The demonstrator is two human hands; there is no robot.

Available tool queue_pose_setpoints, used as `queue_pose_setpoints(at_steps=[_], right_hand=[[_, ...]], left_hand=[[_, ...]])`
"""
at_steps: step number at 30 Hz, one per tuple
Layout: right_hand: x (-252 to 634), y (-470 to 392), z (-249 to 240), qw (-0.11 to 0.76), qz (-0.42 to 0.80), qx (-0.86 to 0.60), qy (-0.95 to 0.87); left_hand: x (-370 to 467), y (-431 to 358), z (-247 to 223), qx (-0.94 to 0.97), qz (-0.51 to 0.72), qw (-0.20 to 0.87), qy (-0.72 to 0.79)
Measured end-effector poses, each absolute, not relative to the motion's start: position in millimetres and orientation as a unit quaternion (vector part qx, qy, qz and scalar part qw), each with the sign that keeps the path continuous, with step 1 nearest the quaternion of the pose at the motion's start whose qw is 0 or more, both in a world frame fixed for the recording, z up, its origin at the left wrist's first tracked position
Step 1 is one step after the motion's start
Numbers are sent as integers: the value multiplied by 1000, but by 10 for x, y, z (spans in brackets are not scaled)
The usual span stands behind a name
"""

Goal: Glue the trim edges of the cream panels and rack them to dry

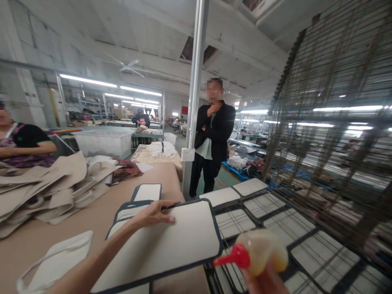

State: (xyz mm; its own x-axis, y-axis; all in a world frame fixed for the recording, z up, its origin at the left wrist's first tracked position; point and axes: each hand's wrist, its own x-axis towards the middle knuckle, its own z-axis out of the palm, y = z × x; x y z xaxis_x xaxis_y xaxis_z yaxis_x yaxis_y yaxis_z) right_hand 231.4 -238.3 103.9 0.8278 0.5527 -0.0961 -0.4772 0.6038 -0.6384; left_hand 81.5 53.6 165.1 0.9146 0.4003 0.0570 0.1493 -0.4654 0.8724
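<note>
My left hand (157, 214) grips the far edge of a large white panel (180, 239) with a dark blue border, thumb on its face. The panel is tilted over the table. More dark-edged white panels (148, 192) lie behind it. At the lower right, my right hand (265, 281) holds a translucent bottle (265, 249) of yellowish liquid, its red nozzle (234, 256) pointing left, near the panel's right edge. To the right, similar white panels (284, 222) lie in rows on a wire rack.
Beige fabric pieces (61, 188) are heaped on the brown table (167, 175) at left. A metal post (196, 81) stands beyond its edge, with a person (214, 130) beside it. Raised wire racks (337, 102) fill the right; another person (30, 143) sits at far left.
</note>
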Motion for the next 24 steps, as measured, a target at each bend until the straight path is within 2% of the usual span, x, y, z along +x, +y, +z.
queue_pose_setpoints(at_steps=[2, 7, 16, 24], right_hand=[[2458, -2406, 1368, 908, 200, -367, 8], [2678, -2339, 1878, 907, 79, -396, -124], [2694, -2358, 1866, 882, 92, -412, -208], [2656, -2415, 1772, 871, 98, -427, -220]], left_hand=[[709, 506, 1717, 841, 90, 511, 153], [529, 416, 1918, 832, 27, 540, 122], [304, 240, 2185, 820, -20, 564, 96], [280, 245, 2140, 798, -15, 595, 96]])
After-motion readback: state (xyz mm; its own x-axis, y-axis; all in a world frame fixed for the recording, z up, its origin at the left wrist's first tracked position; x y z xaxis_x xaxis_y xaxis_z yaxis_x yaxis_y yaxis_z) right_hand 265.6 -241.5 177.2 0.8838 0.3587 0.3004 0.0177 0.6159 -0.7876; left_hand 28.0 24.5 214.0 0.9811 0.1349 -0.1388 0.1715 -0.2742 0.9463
